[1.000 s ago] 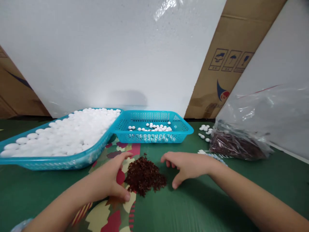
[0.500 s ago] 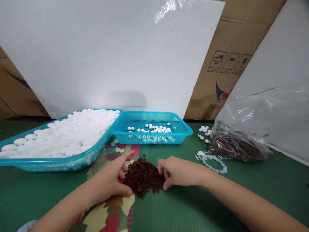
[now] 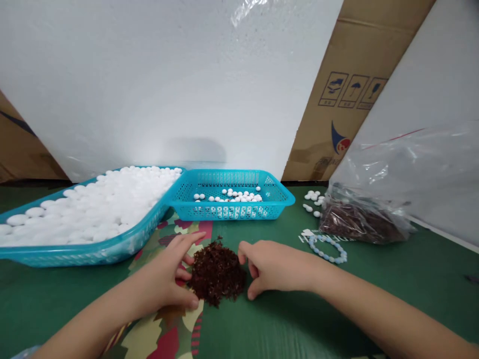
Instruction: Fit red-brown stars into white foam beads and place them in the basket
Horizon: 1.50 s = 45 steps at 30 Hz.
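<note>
Honestly, that loose dark-brown flaky heap (image 3: 217, 274) at the frame's lower centre looks light and crumbly, best cupped low between the spread left hand (image 3: 168, 273) and half-curled, ungripping right hand (image 3: 275, 264).

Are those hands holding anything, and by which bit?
Nothing looks held: the left hand and right hand curve beside opposite sides of the loose dark brown pile, without gripping it.
</note>
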Available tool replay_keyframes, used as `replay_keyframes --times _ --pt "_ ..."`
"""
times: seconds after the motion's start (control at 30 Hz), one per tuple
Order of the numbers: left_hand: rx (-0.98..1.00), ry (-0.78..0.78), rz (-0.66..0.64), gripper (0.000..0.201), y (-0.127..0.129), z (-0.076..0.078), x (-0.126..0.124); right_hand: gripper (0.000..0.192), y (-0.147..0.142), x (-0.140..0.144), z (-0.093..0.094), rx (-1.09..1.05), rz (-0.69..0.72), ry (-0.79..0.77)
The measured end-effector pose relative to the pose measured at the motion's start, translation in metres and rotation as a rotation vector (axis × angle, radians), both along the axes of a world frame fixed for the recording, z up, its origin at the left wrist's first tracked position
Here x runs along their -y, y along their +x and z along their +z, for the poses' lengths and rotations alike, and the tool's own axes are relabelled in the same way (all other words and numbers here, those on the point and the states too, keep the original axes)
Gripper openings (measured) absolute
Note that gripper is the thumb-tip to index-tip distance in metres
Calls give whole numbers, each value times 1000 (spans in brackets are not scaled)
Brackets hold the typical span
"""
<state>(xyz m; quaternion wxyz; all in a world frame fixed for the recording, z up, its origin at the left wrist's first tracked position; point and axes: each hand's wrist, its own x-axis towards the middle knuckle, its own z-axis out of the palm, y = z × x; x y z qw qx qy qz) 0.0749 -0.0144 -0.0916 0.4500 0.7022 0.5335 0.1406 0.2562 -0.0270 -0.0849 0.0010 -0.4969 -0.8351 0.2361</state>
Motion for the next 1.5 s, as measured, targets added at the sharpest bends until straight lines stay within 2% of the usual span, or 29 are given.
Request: replay_keyframes --times 0.23,0.4,0.47,0.53,0.6,0.63,0.77,0.97,1.1,1.27,1.37,1.5 --pt "39 -41 -36 73 -2 1 -1 37 -12 6 -4 24 12 39" --pt "39 -76 -6 75 -2 1 -1 42 -13 3 -6 4 -10 53" --pt "6 -11 -7 76 -4 2 -1 44 -6 1 -2 -34 -51 61" --pt "-36 149 -26 73 -6 1 -3 44 2 -5 2 -107 -121 96" --pt "-61 307 -78 70 -8 -2 -5 37 7 -13 2 -186 -166 135" --pt "-69 340 -106 71 -9 -5 -6 32 7 -19 0 -215 -166 143" --pt "-88 250 -185 82 -10 -14 -7 23 -8 -41 -14 -267 -106 144" --pt "-114 268 -143 81 -10 -14 -6 13 -28 -58 -24 -298 -28 117" --pt "-121 276 -122 84 -11 -15 -5 13 -23 -57 -24 -319 -53 -3" --pt "-96 325 -127 86 -15 -16 -9 23 -20 -53 -19 -357 -112 -144" --pt "-73 346 -131 86 -20 -14 -12 25 -19 -53 -16 -341 -126 -164" --pt "-90 246 -108 87 -24 -10 -10 26 -11 -54 -11 -267 -88 -132"
